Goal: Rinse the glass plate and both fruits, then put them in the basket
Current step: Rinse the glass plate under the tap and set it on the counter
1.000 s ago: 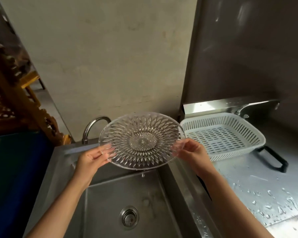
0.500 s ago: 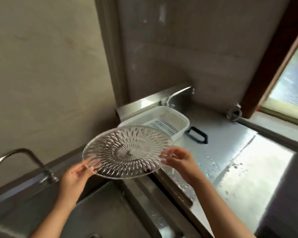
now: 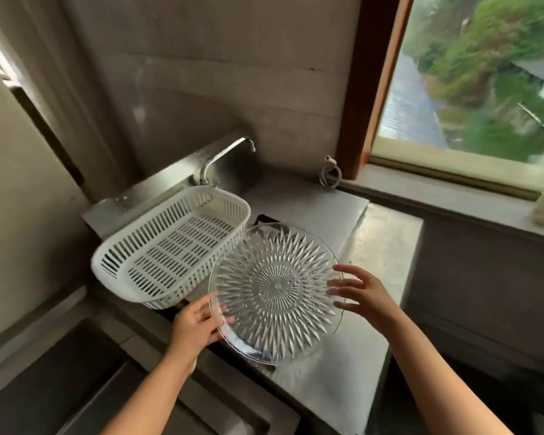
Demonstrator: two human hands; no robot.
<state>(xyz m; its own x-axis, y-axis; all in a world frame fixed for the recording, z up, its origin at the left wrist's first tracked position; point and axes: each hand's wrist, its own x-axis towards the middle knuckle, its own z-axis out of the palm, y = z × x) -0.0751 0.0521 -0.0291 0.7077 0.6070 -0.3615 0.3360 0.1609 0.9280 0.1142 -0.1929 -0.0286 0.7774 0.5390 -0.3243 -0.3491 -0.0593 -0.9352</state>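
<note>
Glass plate point(image 3: 275, 293) is in the air over the steel tabletop point(image 3: 387, 246), tilted, its ten o'clock rim just beside the white basket point(image 3: 170, 246). My left hand point(image 3: 198, 324) pinches the eight o'clock edge; my right hand point(image 3: 361, 293) only props three o'clock with spread, straight fingers. Wet glass, one real grip: it may slip, or clip the basket wall.

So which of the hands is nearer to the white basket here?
Left. The left hand holds the glass plate's near-left rim, just below the white basket's front corner; the right hand is at the plate's far side.
</note>
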